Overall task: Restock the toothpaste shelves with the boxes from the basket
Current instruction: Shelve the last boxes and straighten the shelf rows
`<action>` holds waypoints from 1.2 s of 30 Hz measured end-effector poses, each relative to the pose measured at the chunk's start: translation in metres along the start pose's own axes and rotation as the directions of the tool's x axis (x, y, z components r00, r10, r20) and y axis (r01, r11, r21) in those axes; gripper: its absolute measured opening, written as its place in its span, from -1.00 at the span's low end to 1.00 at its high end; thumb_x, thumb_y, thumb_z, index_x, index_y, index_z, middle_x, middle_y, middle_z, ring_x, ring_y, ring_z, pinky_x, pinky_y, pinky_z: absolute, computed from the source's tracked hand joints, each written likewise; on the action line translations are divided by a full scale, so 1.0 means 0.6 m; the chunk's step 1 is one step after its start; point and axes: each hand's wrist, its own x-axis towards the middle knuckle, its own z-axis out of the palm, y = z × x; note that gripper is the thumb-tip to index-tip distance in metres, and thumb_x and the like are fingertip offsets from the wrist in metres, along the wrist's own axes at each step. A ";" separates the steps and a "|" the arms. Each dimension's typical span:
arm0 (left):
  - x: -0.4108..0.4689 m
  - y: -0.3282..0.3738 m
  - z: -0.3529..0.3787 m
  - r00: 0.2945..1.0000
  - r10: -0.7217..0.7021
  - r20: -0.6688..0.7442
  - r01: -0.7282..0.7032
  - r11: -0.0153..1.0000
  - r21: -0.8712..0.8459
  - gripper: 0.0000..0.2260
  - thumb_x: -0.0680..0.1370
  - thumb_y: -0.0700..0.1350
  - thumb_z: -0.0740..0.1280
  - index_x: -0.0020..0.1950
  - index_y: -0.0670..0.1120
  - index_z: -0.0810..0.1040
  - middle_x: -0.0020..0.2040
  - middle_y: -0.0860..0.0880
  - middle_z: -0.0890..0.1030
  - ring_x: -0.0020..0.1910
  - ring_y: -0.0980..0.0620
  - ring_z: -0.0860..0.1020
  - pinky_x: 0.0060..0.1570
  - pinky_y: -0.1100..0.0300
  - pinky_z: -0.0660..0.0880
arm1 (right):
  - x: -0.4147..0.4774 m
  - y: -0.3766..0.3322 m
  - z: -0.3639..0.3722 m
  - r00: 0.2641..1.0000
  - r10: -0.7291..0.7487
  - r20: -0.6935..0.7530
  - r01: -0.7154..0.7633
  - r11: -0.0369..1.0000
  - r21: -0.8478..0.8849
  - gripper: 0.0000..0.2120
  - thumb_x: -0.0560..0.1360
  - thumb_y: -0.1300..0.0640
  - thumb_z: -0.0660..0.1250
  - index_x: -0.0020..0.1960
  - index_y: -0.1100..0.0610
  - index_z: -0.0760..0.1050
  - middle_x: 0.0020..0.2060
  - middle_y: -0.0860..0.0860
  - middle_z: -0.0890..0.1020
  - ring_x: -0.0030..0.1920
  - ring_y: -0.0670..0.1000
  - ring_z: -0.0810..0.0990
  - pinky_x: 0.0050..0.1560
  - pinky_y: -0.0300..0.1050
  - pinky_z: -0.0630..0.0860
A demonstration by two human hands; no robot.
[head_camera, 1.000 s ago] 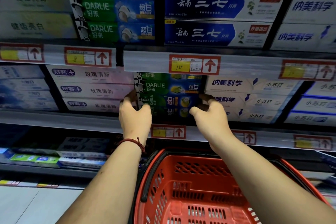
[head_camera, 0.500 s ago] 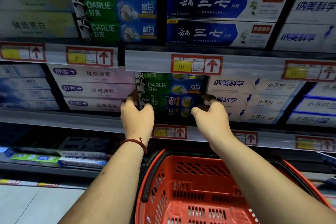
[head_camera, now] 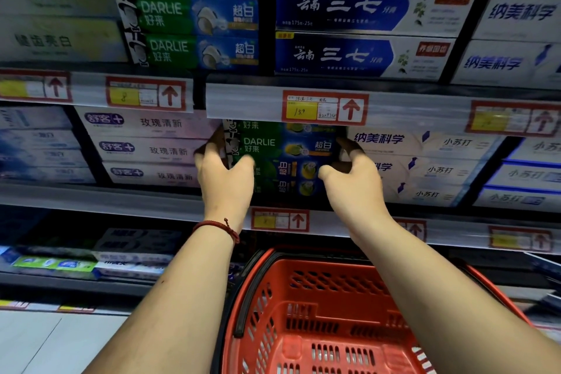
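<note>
Left hand [head_camera: 226, 182]: fingers tucked round the left end of the green DARLIE boxes [head_camera: 282, 158], thumb on the front.
Right hand [head_camera: 352, 182]: curled round the stack's right end.
DARLIE boxes: stacked on the middle shelf [head_camera: 121, 200] (lower ones show sideways print), between white boxes [head_camera: 151, 150].
Basket [head_camera: 334, 285]: red, under the forearms.

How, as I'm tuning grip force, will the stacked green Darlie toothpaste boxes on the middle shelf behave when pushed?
Probably stiff but crushable: the green-and-blue cardboard Darlie boxes show straight edges between the left hand and right hand. Likely to slide rather than roll, being flat-sided on the flat grey shelf. Stacked loose, they may shift against each other.
</note>
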 end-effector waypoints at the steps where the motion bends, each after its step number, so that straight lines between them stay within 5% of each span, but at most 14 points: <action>1: -0.001 -0.001 0.000 1.000 0.005 0.001 -0.005 1.000 0.010 -0.44 0.49 -0.14 0.37 0.48 0.16 0.41 0.41 0.02 0.36 0.37 -0.09 0.44 0.39 -0.08 0.43 | 0.000 0.001 0.000 1.000 -0.001 -0.002 0.001 1.000 -0.001 -0.51 0.53 0.16 0.38 0.43 -0.06 0.41 0.21 -0.02 0.60 0.21 0.06 0.56 0.26 0.11 0.55; 18: -0.005 -0.001 -0.023 1.000 -0.021 -0.009 0.021 0.999 0.038 -0.47 0.53 -0.14 0.38 0.49 0.06 0.39 0.44 0.05 0.41 0.36 -0.03 0.44 0.28 0.03 0.44 | -0.035 0.008 0.031 0.995 0.001 -0.097 0.003 0.999 0.041 -0.55 0.53 0.19 0.35 0.39 -0.02 0.39 0.15 -0.02 0.59 0.14 0.04 0.56 0.19 0.03 0.53; 22: 0.016 -0.012 -0.065 0.992 -0.057 -0.116 0.064 0.996 0.058 -0.62 0.56 -0.15 0.33 0.38 0.00 0.46 0.34 0.02 0.51 0.20 -0.03 0.53 0.03 0.13 0.41 | -0.064 0.013 0.081 0.998 0.021 0.056 -0.022 1.000 0.021 -0.63 0.53 0.22 0.33 0.32 0.03 0.43 0.11 -0.01 0.62 0.01 -0.01 0.60 0.00 -0.10 0.48; 27: 0.058 -0.041 -0.130 0.967 -0.098 -0.236 0.111 0.993 0.044 -0.58 0.61 -0.16 0.30 0.47 -0.05 0.41 0.39 -0.01 0.48 0.22 0.01 0.48 0.10 0.16 0.37 | -0.087 0.000 0.156 0.972 -0.006 0.233 -0.001 1.000 0.030 -0.58 0.55 0.26 0.30 0.39 0.08 0.45 0.21 -0.03 0.57 0.15 -0.07 0.56 0.20 -0.13 0.50; 31: 0.099 -0.065 -0.161 0.952 -0.108 -0.286 0.134 0.989 0.071 -0.55 0.63 -0.15 0.28 0.52 -0.09 0.35 0.48 -0.07 0.39 0.30 -0.05 0.47 0.15 0.11 0.41 | -0.087 -0.009 0.207 0.946 -0.030 0.323 0.036 0.999 -0.012 -0.53 0.58 0.22 0.30 0.48 0.10 0.39 0.29 -0.05 0.52 0.24 -0.08 0.51 0.17 -0.25 0.39; 34: 0.116 -0.093 -0.182 0.952 -0.085 -0.294 0.135 0.979 0.152 -0.56 0.62 -0.15 0.29 0.50 -0.17 0.35 0.50 -0.09 0.32 0.22 -0.02 0.43 0.07 0.21 0.28 | -0.079 -0.007 0.239 0.942 -0.019 0.335 0.041 0.997 -0.058 -0.60 0.59 0.19 0.28 0.42 0.07 0.41 0.13 -0.12 0.54 -0.04 -0.18 0.54 -0.14 -0.45 0.41; 36: 0.126 -0.115 -0.199 0.948 -0.106 -0.302 0.163 0.972 0.168 -0.54 0.60 -0.13 0.31 0.49 -0.20 0.35 0.51 -0.12 0.31 0.33 -0.12 0.45 0.19 0.17 0.33 | -0.074 -0.003 0.257 0.946 -0.011 0.325 0.032 0.998 -0.060 -0.60 0.59 0.19 0.27 0.42 0.10 0.45 -0.03 -0.07 0.63 -0.23 -0.18 0.54 -0.37 -0.49 0.36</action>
